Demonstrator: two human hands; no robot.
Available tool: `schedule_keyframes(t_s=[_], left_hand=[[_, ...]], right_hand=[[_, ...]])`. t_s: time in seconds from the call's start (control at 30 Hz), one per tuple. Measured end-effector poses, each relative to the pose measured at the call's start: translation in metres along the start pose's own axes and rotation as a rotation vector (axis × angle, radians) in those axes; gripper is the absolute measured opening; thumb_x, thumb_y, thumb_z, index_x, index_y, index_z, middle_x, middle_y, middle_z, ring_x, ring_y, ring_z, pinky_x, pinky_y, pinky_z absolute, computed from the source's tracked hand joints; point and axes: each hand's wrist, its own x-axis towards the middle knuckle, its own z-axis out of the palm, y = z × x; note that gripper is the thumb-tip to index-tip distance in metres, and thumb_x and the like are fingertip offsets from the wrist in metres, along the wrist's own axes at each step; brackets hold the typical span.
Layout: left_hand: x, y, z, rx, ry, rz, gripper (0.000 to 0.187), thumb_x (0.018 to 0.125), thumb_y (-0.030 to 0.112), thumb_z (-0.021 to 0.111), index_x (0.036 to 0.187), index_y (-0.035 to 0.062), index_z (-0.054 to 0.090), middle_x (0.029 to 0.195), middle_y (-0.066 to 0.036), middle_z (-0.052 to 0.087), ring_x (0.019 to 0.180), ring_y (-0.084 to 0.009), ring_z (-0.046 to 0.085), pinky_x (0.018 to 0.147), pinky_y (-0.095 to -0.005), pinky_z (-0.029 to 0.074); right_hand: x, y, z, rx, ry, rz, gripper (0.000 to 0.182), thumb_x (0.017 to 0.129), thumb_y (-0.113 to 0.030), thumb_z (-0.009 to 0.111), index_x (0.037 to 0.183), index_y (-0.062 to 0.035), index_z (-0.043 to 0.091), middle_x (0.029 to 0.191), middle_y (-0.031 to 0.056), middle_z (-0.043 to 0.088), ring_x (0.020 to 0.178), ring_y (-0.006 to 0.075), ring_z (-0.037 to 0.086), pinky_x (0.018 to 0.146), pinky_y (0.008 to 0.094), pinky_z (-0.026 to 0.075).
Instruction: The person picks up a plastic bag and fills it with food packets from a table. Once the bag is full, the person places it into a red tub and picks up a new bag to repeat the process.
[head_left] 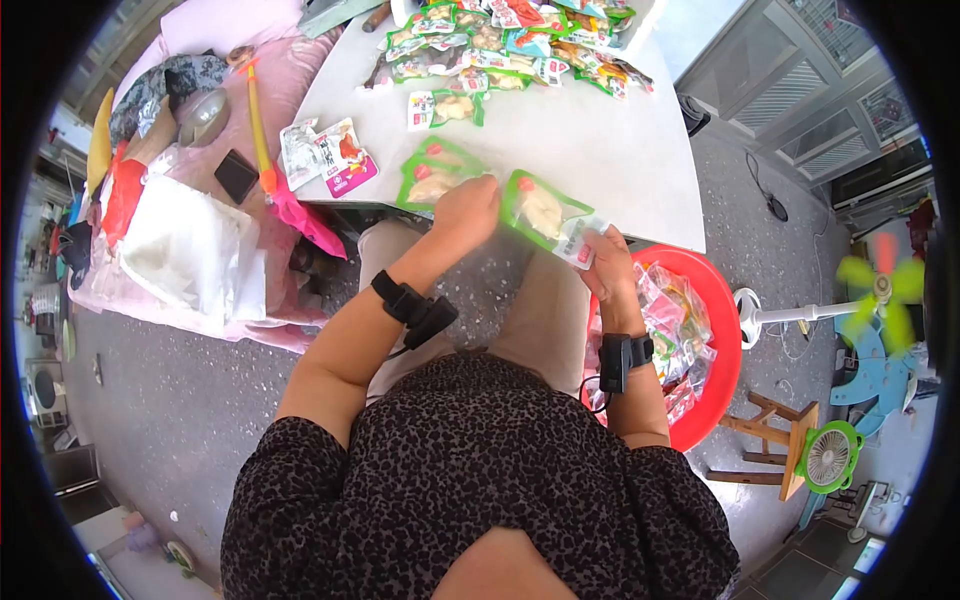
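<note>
My left hand (466, 212) is closed on a green-edged food packet (428, 178) with pale pieces showing through its clear front. That packet is over the near edge of the white table (600, 150), partly covered by my fingers. In my right hand (610, 268) a second green-edged food packet (542, 208) is gripped by its lower white end and tilted, with a pale piece inside. A similar packet (447, 108) lies flat on the table beyond my hands. Farther back is a heap of mixed packets (500, 55).
A red tub (728, 345) full of packets stands by my right forearm. White and pink pouches (345, 160) lie at the table's left. A pink-covered bed (285, 75) holds a phone (237, 176). Right are a fan on a white pole (805, 313) and a wooden stool (797, 450).
</note>
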Motion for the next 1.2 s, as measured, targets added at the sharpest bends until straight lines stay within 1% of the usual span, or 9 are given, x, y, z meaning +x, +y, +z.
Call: schedule_keyframes(t_s=[0.17,0.3,0.5,0.6,0.73,0.93,1.03,1.13,1.2], left_hand=[[-0.002,0.000,-0.011,-0.018,0.011,-0.076,0.016,0.078,0.019,0.042,0.075,0.0037,0.047,0.072,-0.016,0.053,0.070,-0.0335,0.051,0.060,-0.0420,0.039],[-0.005,0.008,-0.017,0.076,-0.089,-0.080,0.017,0.079,0.020,0.042,0.077,0.0044,0.047,0.071,-0.015,0.054,0.068,-0.0326,0.052,0.058,-0.0418,0.040],[-0.011,0.011,-0.011,0.240,0.012,0.194,0.010,0.072,0.014,0.045,0.070,0.0043,0.049,0.065,-0.012,0.054,0.060,-0.0297,0.054,0.052,-0.0406,0.043],[-0.014,0.017,-0.012,0.244,-0.029,0.213,0.008,0.069,0.012,0.046,0.067,0.0045,0.048,0.063,-0.012,0.053,0.059,-0.0298,0.054,0.051,-0.0400,0.043],[-0.016,0.019,-0.012,0.225,-0.030,0.214,0.008,0.069,0.013,0.047,0.067,0.0052,0.048,0.062,-0.011,0.051,0.059,-0.0296,0.054,0.050,-0.0398,0.042],[-0.022,0.019,-0.022,0.180,-0.023,0.200,0.009,0.069,0.015,0.049,0.068,0.0060,0.047,0.063,-0.011,0.051,0.059,-0.0295,0.053,0.050,-0.0397,0.041],[-0.023,0.018,-0.022,0.162,-0.030,0.208,0.010,0.068,0.015,0.051,0.068,0.0061,0.047,0.062,-0.011,0.050,0.059,-0.0294,0.053,0.050,-0.0396,0.041],[-0.024,0.016,-0.016,0.156,-0.007,0.240,0.010,0.068,0.015,0.051,0.068,0.0061,0.047,0.061,-0.011,0.050,0.059,-0.0295,0.052,0.050,-0.0396,0.041],[-0.024,0.014,-0.013,0.134,0.037,0.282,0.009,0.068,0.014,0.050,0.068,0.0063,0.047,0.061,-0.011,0.050,0.059,-0.0295,0.052,0.050,-0.0398,0.041]], right_hand=[[0.007,0.003,-0.004,-0.068,-0.020,0.057,0.019,0.080,-0.002,0.039,0.097,0.0011,0.047,0.085,0.0121,0.056,0.065,0.0192,0.058,0.044,0.0278,0.046],[0.014,0.010,-0.001,-0.066,-0.045,0.081,0.019,0.080,-0.002,0.039,0.096,0.0021,0.047,0.087,0.0125,0.056,0.070,0.0196,0.058,0.050,0.0294,0.048],[0.025,0.026,0.038,-0.027,0.049,0.010,0.024,0.079,-0.001,0.037,0.100,0.0070,0.043,0.093,0.0142,0.051,0.081,0.0228,0.053,0.069,0.0331,0.045],[0.047,0.056,0.029,-0.040,-0.020,-0.019,0.024,0.078,0.000,0.035,0.099,0.0073,0.044,0.091,0.0135,0.051,0.078,0.0220,0.053,0.064,0.0311,0.045],[0.034,0.057,0.064,0.025,-0.028,0.029,0.013,0.077,-0.001,0.040,0.086,0.0001,0.050,0.071,0.0067,0.054,0.053,0.0120,0.048,0.048,0.0242,0.039],[0.021,0.028,0.068,-0.558,-0.100,0.229,0.015,0.077,-0.010,0.043,0.085,-0.0006,0.050,0.058,0.0031,0.052,0.040,0.0104,0.043,0.033,0.0204,0.032],[0.027,0.027,0.058,-0.739,-0.195,0.206,0.012,0.076,-0.009,0.043,0.082,-0.0009,0.050,0.058,0.0042,0.051,0.041,0.0098,0.043,0.033,0.0196,0.032],[0.037,0.041,0.058,-0.481,-0.042,0.160,0.009,0.076,-0.007,0.042,0.079,-0.0008,0.049,0.060,0.0059,0.051,0.044,0.0120,0.046,0.034,0.0215,0.033],[0.051,0.063,0.054,-0.657,-0.076,-0.064,0.009,0.078,-0.008,0.042,0.078,-0.0009,0.048,0.060,0.0062,0.049,0.054,0.0143,0.048,0.045,0.0248,0.038]])
